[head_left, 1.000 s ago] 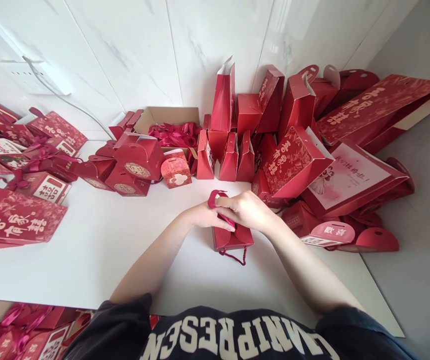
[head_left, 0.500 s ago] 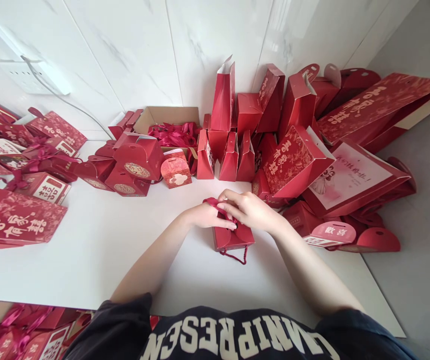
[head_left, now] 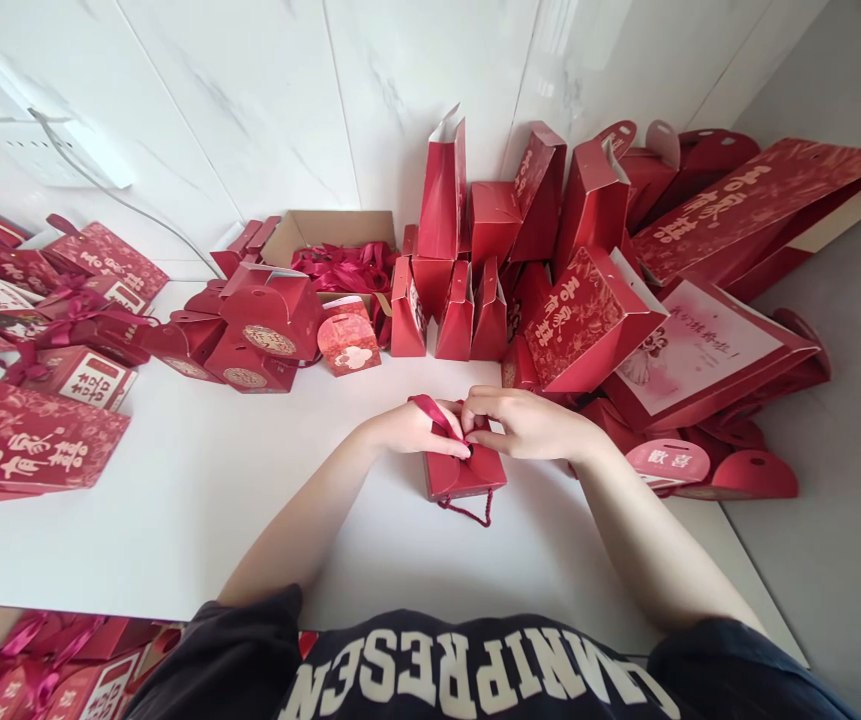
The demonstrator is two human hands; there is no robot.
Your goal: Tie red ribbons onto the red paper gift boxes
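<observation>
1. Your left hand point(head_left: 411, 430) pinches the ribbon point(head_left: 430, 408), fingers closed.
2. Your right hand point(head_left: 531, 425), shifted rightward since earlier, pinches it too.
3. The small red box point(head_left: 467, 478) stays on the surface point(head_left: 212, 500) beneath both.

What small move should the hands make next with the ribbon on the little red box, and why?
Probably draw the ribbon snug. The left hand and right hand both pinch it over the small red gift box, and one loop stands loose.
</observation>
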